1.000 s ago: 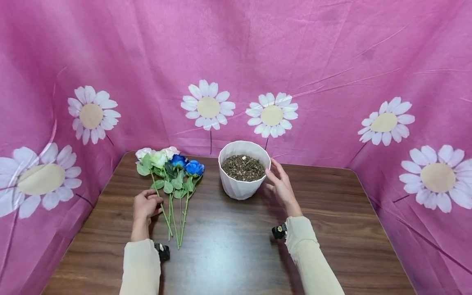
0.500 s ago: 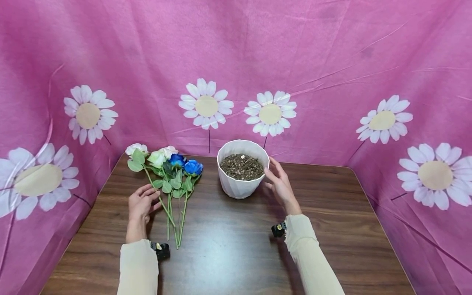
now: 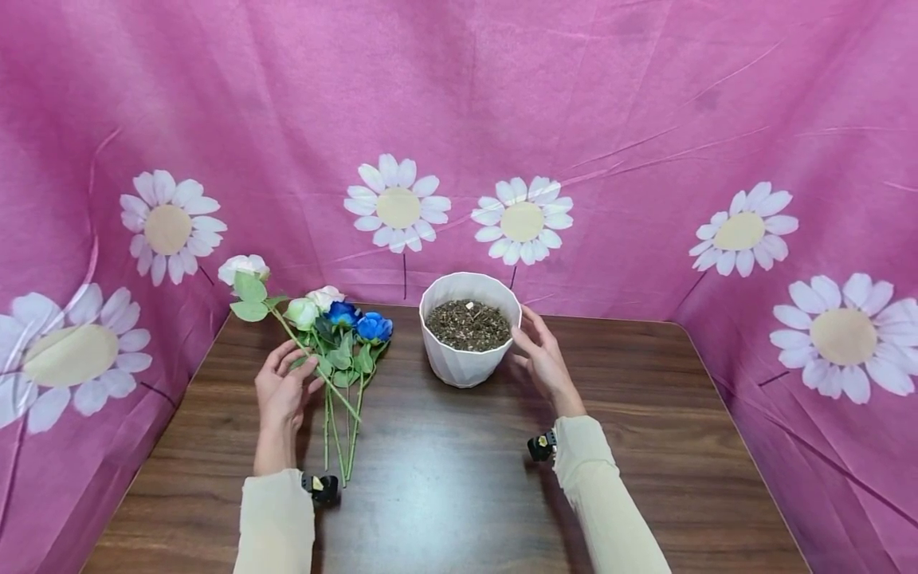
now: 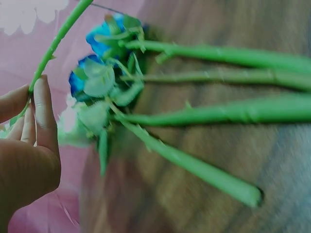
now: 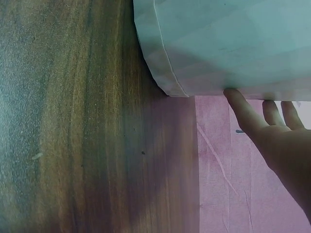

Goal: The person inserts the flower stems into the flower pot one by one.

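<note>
My left hand (image 3: pixel 282 389) pinches the green stem (image 4: pixel 56 44) of a white rose (image 3: pixel 244 269) between thumb and fingertips. The rose slants up to the left, raised above the other flowers. Below and beside it lie two blue roses (image 3: pixel 374 327) and pale roses (image 3: pixel 326 298), their bare stems pointing toward me. A white faceted pot (image 3: pixel 464 368) holding dark soil (image 3: pixel 469 327) stands right of the flowers. Along the pot's right side, my right hand (image 3: pixel 548 365) rests with its fingers extended; the right wrist view shows fingertips (image 5: pixel 234 93) against its wall.
All of this is on a brown wood-grain table (image 3: pixel 645 446). A pink curtain (image 3: pixel 617 96) printed with large daisies hangs behind the table and along both sides. A small white bit (image 3: pixel 469 305) lies on the soil.
The white rose has come up off the bunch, its bloom moving left and upward in my left hand. My right hand and the pot keep their places.
</note>
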Available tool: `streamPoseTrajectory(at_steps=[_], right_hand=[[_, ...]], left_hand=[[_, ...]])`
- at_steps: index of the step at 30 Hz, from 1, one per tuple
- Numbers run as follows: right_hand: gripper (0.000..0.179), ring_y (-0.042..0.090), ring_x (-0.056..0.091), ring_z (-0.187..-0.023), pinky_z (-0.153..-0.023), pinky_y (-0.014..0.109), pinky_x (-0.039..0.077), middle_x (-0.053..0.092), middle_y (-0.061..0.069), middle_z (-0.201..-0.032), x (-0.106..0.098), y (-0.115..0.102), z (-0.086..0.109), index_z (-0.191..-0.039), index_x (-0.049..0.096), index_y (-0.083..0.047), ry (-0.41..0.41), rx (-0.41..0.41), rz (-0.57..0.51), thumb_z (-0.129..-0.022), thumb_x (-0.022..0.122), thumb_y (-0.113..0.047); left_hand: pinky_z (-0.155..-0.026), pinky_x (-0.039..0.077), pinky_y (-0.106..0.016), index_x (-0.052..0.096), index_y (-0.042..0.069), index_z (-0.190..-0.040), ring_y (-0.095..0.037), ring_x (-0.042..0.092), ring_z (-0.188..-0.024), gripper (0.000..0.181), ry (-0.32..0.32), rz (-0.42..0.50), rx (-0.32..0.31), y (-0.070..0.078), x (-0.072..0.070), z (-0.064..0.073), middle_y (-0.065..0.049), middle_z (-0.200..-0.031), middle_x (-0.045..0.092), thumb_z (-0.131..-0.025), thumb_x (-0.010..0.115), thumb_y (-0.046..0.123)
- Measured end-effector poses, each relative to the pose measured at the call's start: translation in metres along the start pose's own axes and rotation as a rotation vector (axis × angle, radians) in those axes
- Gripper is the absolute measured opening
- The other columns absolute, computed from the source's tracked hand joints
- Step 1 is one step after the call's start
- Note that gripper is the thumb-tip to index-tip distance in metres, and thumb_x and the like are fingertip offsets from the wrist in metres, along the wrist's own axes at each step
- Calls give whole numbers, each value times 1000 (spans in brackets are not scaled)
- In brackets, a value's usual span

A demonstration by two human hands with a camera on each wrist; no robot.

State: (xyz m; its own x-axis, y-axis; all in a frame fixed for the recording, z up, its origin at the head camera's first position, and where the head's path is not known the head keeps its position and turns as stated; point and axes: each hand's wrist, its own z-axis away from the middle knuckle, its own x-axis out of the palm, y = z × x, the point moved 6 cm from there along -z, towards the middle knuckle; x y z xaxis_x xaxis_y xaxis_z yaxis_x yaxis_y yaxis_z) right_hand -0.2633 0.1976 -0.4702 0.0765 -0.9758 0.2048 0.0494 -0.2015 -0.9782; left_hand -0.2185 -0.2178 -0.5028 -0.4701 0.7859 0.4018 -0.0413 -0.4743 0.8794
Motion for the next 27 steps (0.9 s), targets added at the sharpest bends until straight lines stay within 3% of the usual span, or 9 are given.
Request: streamPoseTrajectory(at_steps=[8,17,23,27], right_hand=[[57,38,31,-141,-110,73,28,30,23,-156,-1,0,1,-159,28,-8,0,-9,5,-106,48,-8],[57,37,32,-141,-110,71,29,30,23,-157,-1,-1,1,-159,28,-8,-1,-3,-6,-106,49,-8],[57,38,33,-141,-109,67,35,30,23,-157,1,-2,0,-159,27,-8,-6,-15,-7,-105,49,-8],[57,38,33,-141,-108,65,37,30,23,-157,1,-1,-1,-159,27,-7,-6,-12,-8,-105,49,-7]], left_hand=[[-54,60,-24,58,15,-120,-8,62,-71,43,-11,70,77,12,15,4,1,-94,63,-90,65,-16],[-51,59,-25,58,14,-121,-10,62,-70,44,3,132,99,20,27,5,0,-95,58,-90,64,-17],[-53,60,-25,52,6,-136,-12,66,-72,53,6,176,117,25,38,2,-1,-95,54,-90,61,-19],[-53,60,-25,53,8,-133,-10,65,-70,50,14,189,131,28,44,2,-3,-97,52,-91,61,-19]])
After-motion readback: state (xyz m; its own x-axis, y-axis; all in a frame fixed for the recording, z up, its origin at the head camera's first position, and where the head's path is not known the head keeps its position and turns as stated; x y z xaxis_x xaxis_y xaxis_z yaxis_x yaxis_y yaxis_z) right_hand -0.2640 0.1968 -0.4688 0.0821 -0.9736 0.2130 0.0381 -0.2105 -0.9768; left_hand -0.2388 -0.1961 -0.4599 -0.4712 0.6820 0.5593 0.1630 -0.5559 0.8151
